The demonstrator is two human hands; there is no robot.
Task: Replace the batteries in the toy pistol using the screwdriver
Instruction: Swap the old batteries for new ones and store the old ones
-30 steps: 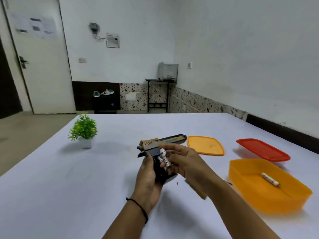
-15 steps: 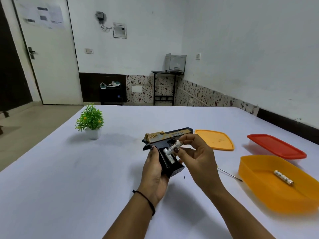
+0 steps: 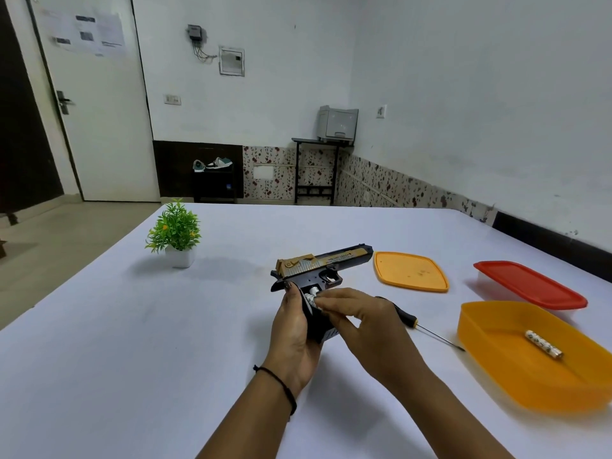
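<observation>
toy pistol (image 3: pixel 318 270) is held just above the surface (image 3: pixel 132 326), centre, with the barrel pointing right toward the orange lid (image 3: pixel 410 271). left hand (image 3: pixel 294 332) wraps the grip, its fingers (image 3: pixel 291 289) clamped round it.

change: half a second ago the right hand (image 3: pixel 361 329) had the battery (image 3: pixel 311 294) tilted up, out of the open grip bay. now the battery sits low in the bay mouth and the right fingers (image 3: pixel 331 301) are closed on it, pushing it in.

we read this cell as nearly seated, not confirmed, since the contacts are hidden under the fingers. we can't tell if another cell lies beside it.

screwdriver (image 3: pixel 427 331) lies idle just right of the right hand, tip near the orange tub (image 3: pixel 530 385), which holds one loose battery (image 3: pixel 544 344).

cover and screw look still to do. we don't see the cover.
</observation>
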